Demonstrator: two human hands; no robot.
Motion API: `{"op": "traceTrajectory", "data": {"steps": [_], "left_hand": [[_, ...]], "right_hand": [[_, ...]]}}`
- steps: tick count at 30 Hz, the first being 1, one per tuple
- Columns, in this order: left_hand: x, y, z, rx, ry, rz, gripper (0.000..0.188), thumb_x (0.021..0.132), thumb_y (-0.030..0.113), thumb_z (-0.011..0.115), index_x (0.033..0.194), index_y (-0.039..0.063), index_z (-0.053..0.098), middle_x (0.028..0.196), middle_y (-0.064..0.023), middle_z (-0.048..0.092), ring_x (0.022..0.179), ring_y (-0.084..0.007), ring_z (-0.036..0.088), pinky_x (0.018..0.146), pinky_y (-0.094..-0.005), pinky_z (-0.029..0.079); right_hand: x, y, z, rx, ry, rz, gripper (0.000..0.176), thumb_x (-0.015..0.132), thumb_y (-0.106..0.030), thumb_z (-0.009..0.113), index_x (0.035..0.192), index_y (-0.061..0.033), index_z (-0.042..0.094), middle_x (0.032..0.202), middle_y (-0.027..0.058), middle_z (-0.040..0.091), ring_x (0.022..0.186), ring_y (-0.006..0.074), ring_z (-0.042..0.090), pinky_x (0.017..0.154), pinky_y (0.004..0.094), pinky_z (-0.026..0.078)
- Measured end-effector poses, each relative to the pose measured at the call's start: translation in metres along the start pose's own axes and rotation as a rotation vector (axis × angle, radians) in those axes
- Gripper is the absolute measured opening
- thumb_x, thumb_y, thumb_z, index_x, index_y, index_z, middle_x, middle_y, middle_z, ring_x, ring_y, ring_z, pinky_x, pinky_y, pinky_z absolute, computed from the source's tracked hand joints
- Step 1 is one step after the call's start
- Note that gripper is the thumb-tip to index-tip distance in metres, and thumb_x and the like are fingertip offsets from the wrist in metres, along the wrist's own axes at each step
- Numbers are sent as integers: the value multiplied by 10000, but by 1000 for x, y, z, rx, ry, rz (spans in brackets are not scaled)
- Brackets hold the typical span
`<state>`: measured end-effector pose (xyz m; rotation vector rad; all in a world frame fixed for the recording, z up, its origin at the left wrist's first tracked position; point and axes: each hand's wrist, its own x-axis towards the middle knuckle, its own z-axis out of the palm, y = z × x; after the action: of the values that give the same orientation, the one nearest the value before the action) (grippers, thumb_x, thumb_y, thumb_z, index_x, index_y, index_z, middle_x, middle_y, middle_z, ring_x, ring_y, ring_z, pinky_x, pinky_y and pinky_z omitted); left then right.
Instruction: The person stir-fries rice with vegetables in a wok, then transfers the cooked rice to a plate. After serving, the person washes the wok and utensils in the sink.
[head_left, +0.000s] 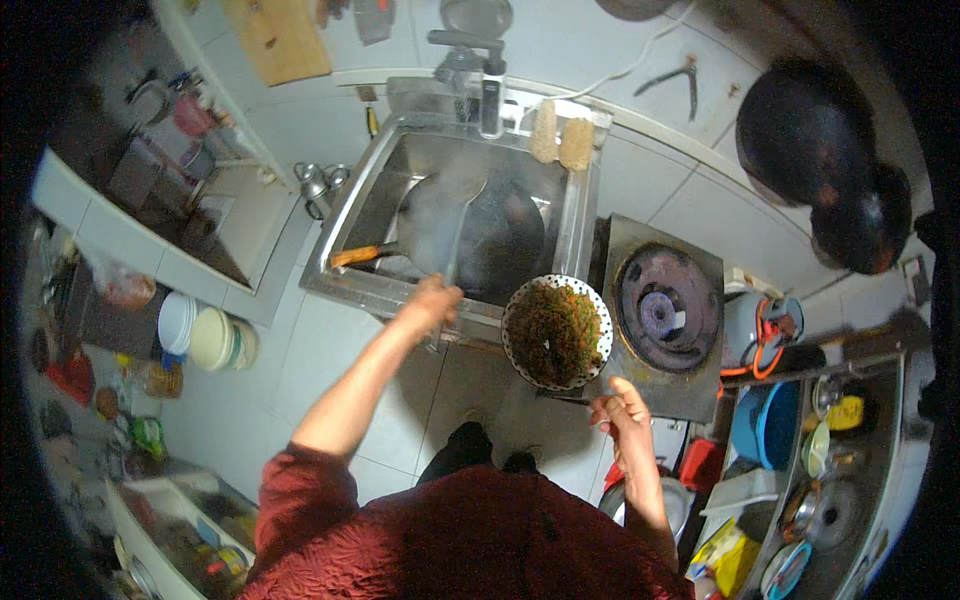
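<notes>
My left hand (433, 306) grips the handle of a long metal ladle or spatula (459, 229), whose far end lies in a dark wok (504, 240). The wok sits inside a stainless steel sink (341, 283), its wooden handle (356, 256) pointing left, and steam blurs much of its inside. A white bowl with dark dots (511, 361) stands between sink and stove, filled with chopped cooked food (555, 330) with green and orange bits. Just below and right of the bowl, my right hand (626, 424) is apart from it, fingers loosely bent, nothing visible in them.
Right of the bowl is a stove (667, 307) with a round burner. Two loofah pieces (576, 142) rest by the faucet (491, 97). Dark pans (806, 135) hang on the right wall. A shelf (795, 450) holds basins and lids at right; buckets (214, 339) stand at left.
</notes>
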<state>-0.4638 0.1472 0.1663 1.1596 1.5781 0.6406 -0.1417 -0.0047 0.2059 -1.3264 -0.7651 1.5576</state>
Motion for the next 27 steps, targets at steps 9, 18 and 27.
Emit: {"op": "traceTrajectory", "data": {"steps": [9, 18, 27], "left_hand": [[190, -96, -15, 1381, -578, 630, 282, 790, 229, 489, 980, 61, 612, 931, -175, 607, 858, -302, 588, 720, -398, 463], [131, -36, -11, 1209, -191, 359, 321, 797, 303, 504, 893, 17, 612, 917, -194, 605, 803, -322, 604, 697, -410, 476], [30, -18, 58, -164, -776, -212, 508, 773, 270, 582, 1211, 110, 381, 985, -72, 579, 779, -196, 599, 598, -328, 482]], "right_hand": [[-4, 67, -23, 57, 423, 105, 205, 839, -116, 504, 1043, -98, 496, 715, 10, 566, 565, 75, 521, 482, 177, 343], [40, 76, -4, 94, 360, 189, 308, 888, -255, 445, 1147, -89, 465, 832, -4, 582, 656, 67, 542, 519, 192, 361], [134, 71, -28, -23, 347, -56, 524, 872, -463, 405, 1153, -29, 488, 1027, 64, 565, 941, 160, 510, 789, 325, 411]]}}
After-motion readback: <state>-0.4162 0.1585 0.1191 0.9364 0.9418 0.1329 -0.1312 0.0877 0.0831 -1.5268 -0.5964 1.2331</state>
